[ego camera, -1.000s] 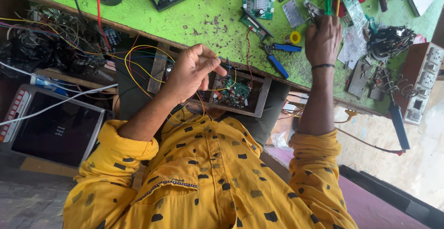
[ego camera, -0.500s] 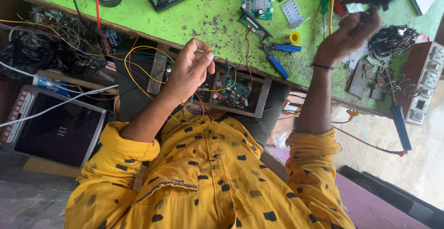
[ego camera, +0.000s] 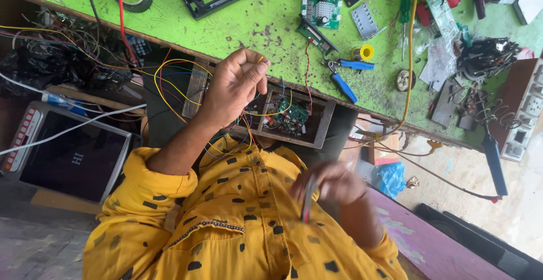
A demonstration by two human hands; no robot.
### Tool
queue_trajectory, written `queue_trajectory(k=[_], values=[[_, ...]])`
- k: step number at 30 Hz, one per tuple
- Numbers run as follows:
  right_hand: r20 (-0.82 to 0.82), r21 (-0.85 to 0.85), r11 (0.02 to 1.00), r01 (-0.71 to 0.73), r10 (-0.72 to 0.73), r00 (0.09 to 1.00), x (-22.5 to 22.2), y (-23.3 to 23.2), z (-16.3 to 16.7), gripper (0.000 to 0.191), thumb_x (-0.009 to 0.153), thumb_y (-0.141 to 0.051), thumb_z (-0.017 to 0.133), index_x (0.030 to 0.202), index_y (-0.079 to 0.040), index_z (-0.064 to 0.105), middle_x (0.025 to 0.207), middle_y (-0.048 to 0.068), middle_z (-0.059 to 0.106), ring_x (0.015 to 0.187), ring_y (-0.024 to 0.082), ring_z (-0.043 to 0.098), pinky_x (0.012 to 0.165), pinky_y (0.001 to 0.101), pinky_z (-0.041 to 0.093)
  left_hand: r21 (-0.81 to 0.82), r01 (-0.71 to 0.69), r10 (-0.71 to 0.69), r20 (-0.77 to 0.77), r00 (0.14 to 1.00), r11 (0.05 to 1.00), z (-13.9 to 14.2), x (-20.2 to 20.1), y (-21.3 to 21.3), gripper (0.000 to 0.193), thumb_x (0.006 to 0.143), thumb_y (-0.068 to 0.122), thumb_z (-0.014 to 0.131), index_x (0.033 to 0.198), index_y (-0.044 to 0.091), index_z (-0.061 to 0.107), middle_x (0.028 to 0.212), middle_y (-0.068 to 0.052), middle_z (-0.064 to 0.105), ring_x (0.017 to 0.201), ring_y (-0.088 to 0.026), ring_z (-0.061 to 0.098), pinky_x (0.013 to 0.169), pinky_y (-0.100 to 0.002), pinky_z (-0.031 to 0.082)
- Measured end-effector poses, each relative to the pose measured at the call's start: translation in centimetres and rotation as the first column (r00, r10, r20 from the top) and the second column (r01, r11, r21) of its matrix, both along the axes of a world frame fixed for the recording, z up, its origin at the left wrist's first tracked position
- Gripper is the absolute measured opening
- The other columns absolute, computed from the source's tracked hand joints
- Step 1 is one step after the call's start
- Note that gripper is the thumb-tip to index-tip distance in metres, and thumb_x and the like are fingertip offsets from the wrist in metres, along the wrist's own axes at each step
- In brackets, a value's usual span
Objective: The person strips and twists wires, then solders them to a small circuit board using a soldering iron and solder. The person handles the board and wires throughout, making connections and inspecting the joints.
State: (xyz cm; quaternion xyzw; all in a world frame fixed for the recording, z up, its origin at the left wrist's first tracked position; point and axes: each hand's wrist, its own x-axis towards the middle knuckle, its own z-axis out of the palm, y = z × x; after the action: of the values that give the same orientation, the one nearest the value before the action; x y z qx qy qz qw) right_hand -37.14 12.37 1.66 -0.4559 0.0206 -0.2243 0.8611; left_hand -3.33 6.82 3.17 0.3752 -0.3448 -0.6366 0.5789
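Pinching a thin yellow insulated wire between thumb and fingertips, the left hand hovers at the edge of a scuffed green tabletop, above an open wooden drawer holding a small green circuit board. The right hand, blurred near the yellow spotted shirt, grips a slim dark tool with a red tip. Blue-handled pliers lie on the tabletop nearby.
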Motion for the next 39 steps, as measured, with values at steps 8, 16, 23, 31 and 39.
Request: queue_trajectory(k=[8, 16, 23, 31, 39], values=[[-0.458, 0.160, 0.862, 0.481, -0.367, 0.810, 4.3, 2.7, 5.4, 0.022, 0.107, -0.019, 0.068, 0.100, 0.001, 0.059, 0.080, 0.006, 0.059, 0.075, 0.014, 0.055, 0.066, 0.0287, 0.046, -0.124, 0.105, -0.097, 0.068, 0.993, 0.987, 2.0, -1.6, 1.0, 0.011, 0.111, 0.015, 0.060, 0.111, 0.004, 0.057, 0.082, 0.001, 0.063, 0.075, -0.004, 0.061, 0.066, -0.021, 0.050], [-0.197, -0.972, 0.224, 0.068, -0.938, 0.284, 11.3, -4.5, 7.9, 0.024, 0.088, 0.000, 0.071, 0.109, -0.001, 0.059, 0.098, 0.016, 0.062, 0.091, 0.033, 0.060, 0.083, 0.0405, 0.048, -0.049, 0.128, -0.119, 0.159, 0.980, 0.991, 3.3, -2.5, 2.3, 0.013, 0.106, 0.013, 0.064, 0.113, 0.002, 0.060, 0.083, 0.001, 0.066, 0.073, -0.003, 0.061, 0.063, -0.020, 0.048], [-0.184, -0.979, 0.201, 0.038, -0.944, 0.274, 13.2, -4.5, 8.8, 0.034, 0.084, -0.001, 0.070, 0.117, -0.002, 0.060, 0.108, 0.016, 0.064, 0.104, 0.038, 0.061, 0.095, 0.0454, 0.046, -0.035, 0.141, -0.133, 0.171, 0.976, 0.989, 3.1, -2.4, 2.7, 0.014, 0.105, 0.011, 0.066, 0.113, 0.000, 0.062, 0.090, -0.002, 0.069, 0.079, -0.004, 0.064, 0.071, -0.021, 0.054], [-0.245, -0.963, 0.267, 0.040, -0.927, 0.283, 12.8, -4.3, 8.4, 0.031, 0.084, 0.000, 0.067, 0.115, -0.001, 0.061, 0.091, 0.015, 0.060, 0.088, 0.037, 0.062, 0.080, 0.0445, 0.049, -0.024, 0.137, -0.129, 0.220, 0.967, 0.990, 3.2, -2.4, 2.6, 0.014, 0.105, 0.011, 0.066, 0.111, -0.001, 0.062, 0.088, -0.003, 0.070, 0.079, -0.005, 0.064, 0.071, -0.022, 0.054], [-0.330, -0.928, 0.366, 0.070, -0.896, 0.298, 12.8, -4.0, 7.8, 0.020, 0.084, -0.001, 0.063, 0.104, -0.001, 0.058, 0.085, 0.017, 0.058, 0.076, 0.037, 0.060, 0.067, 0.0436, 0.048, -0.071, 0.142, -0.116, 0.284, 0.952, 0.987, 3.4, -2.1, 2.7, 0.015, 0.105, 0.012, 0.066, 0.111, -0.002, 0.062, 0.088, -0.003, 0.070, 0.079, -0.006, 0.066, 0.071, -0.023, 0.055]])
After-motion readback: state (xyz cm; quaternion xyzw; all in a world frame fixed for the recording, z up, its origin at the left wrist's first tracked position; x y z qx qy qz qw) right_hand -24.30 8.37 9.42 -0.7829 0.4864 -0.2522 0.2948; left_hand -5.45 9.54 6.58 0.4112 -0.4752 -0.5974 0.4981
